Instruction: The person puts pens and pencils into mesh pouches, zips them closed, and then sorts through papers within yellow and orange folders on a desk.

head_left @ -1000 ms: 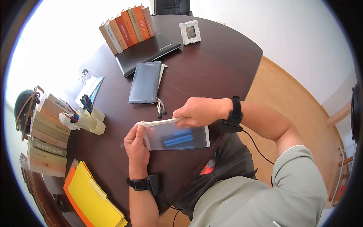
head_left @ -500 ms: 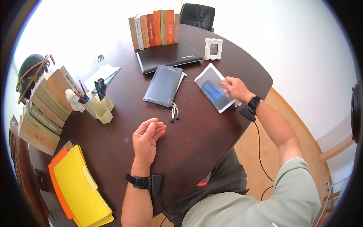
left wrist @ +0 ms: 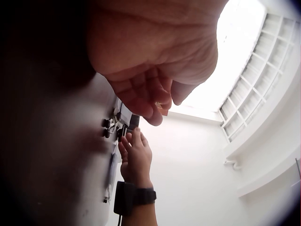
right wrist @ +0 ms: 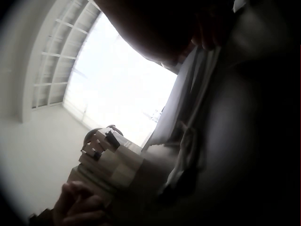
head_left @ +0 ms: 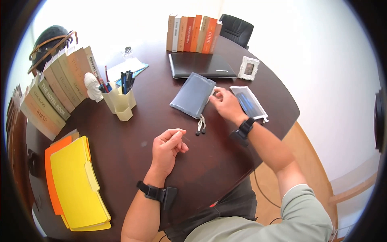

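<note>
2 hands in my head view. nearest, left hand (head_left: pixel 167 150), loosely curled, holding nothing. farther, right hand (head_left: pixel 229 105), fingers bent at grey pouch (head_left: pixel 192 95)'s right edge; can't tell if i've got a grip. clear pouch (head_left: pixel 254 104), blue items inside, just right. behind: laptop (head_left: pixel 202 66), then upright books (head_left: pixel 193 34).

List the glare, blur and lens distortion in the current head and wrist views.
Head: wide-angle bowing, black curved borders, washed-out wall beyond the upright books, glare across the far side of the table. Left wrist: one patch blown white, deep shadow at left. Right wrist: similar blown-out patch, right side almost black, pouch cords blurred.
</note>
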Demonstrator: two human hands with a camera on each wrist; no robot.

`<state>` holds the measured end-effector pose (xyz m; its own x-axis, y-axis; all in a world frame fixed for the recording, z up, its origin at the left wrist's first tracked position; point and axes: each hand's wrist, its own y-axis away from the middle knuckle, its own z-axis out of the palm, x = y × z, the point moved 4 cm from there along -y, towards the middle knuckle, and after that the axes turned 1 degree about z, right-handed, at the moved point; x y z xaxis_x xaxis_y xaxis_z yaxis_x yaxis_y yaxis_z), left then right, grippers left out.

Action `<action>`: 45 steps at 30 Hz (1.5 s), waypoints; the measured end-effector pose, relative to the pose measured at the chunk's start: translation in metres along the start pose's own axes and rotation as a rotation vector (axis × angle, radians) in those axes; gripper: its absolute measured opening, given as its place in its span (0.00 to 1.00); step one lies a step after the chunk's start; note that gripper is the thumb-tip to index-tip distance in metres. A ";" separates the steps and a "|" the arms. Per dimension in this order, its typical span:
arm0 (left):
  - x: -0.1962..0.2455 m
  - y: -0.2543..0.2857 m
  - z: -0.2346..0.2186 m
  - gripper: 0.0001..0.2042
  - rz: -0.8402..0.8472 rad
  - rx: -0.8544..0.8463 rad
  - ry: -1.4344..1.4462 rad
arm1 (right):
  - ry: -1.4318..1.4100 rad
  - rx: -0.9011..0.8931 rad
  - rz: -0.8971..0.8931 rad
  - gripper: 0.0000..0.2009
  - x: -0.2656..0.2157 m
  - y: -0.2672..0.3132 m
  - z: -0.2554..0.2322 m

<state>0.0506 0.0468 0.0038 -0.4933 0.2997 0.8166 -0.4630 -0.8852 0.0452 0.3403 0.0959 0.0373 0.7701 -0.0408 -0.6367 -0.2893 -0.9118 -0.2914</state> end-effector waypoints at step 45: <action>-0.001 -0.004 -0.012 0.27 0.116 0.127 0.340 | -0.745 -0.370 -0.075 0.14 -0.088 0.069 0.022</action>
<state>0.0438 0.0542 -0.0038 -0.7633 0.2767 0.5838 -0.3050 -0.9509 0.0519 0.2403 0.0459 0.0576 0.1646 0.1876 -0.9684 0.0536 -0.9820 -0.1812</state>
